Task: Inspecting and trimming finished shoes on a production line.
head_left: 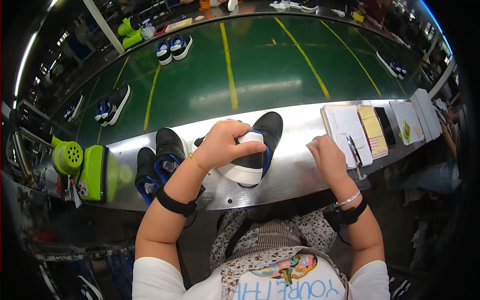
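Note:
My left hand (222,146) is wrapped round the heel part of a black sneaker (248,162) with a white sole and blue lining, just over the metal ledge. Its thumb lies across the white part near the heel. Right beside it, partly covered, rests another black sneaker (270,125), toe pointing away. My right hand (330,161) hovers above the ledge to the right, apart from the shoes, its fingertips pinched together. Whether something small is in that pinch cannot be made out. Left of my left forearm stands a pair of black sneakers (170,141) with blue linings and stuffing inside.
The shiny metal ledge (295,172) borders a green conveyor belt (195,85) with yellow lines, carrying several sneaker pairs (114,104). On the ledge's right lie an open notebook (342,125), thread snips (355,151) and a dark phone (385,125). A lime-green device (92,172) stands left.

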A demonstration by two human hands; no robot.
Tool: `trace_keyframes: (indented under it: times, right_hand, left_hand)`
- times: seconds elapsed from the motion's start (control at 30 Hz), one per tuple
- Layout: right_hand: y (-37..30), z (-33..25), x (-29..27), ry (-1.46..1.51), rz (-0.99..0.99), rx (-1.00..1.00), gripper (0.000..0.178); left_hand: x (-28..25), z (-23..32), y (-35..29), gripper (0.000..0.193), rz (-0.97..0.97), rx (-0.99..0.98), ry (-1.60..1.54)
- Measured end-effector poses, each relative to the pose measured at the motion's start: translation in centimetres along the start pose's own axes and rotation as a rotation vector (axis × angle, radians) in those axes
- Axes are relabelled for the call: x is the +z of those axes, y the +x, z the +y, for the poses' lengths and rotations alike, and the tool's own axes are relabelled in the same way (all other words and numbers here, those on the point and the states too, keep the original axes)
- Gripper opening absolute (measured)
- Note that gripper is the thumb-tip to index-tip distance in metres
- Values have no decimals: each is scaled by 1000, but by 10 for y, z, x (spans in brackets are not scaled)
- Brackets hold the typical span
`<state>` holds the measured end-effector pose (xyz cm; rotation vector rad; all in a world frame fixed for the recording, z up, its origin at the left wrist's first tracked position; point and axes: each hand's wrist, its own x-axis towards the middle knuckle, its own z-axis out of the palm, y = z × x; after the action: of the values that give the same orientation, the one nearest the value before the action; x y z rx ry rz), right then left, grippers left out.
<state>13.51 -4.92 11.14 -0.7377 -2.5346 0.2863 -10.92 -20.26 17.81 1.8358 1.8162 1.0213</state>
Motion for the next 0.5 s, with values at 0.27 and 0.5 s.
trace_keyframes:
  times: [0.27,0.5]
  right_hand:
    - [-13,24,-35,-258,70,-70,49]
    - [-64,-50,-9,843,162,203,64]
  left_hand:
    - [-18,70,9,25,155,523,157]
    - [71,58,-18,24,-100,432,136]
